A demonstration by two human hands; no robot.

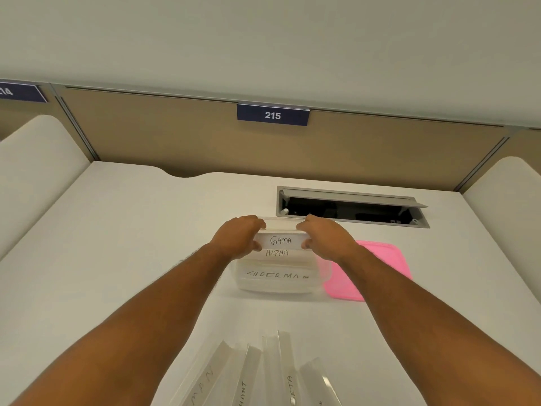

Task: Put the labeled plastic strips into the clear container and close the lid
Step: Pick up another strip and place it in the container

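A clear container point(275, 284) stands on the white desk ahead of me, open at the top. Strips marked "ALPHA" point(277, 253) and "SUPERMAN" point(276, 275) show through it. My left hand point(238, 237) and my right hand point(328, 237) each pinch one end of a strip labeled "GAMA" point(280, 241), held level over the container's top. The pink lid point(377, 271) lies flat on the desk, touching the container's right side. Several more labeled clear strips point(263, 373) lie fanned out near the desk's front edge, between my forearms.
An open cable hatch point(351, 208) is cut into the desk behind the container. A tan partition with a "215" tag point(272, 115) closes off the back. White curved dividers point(38, 159) rise at both sides.
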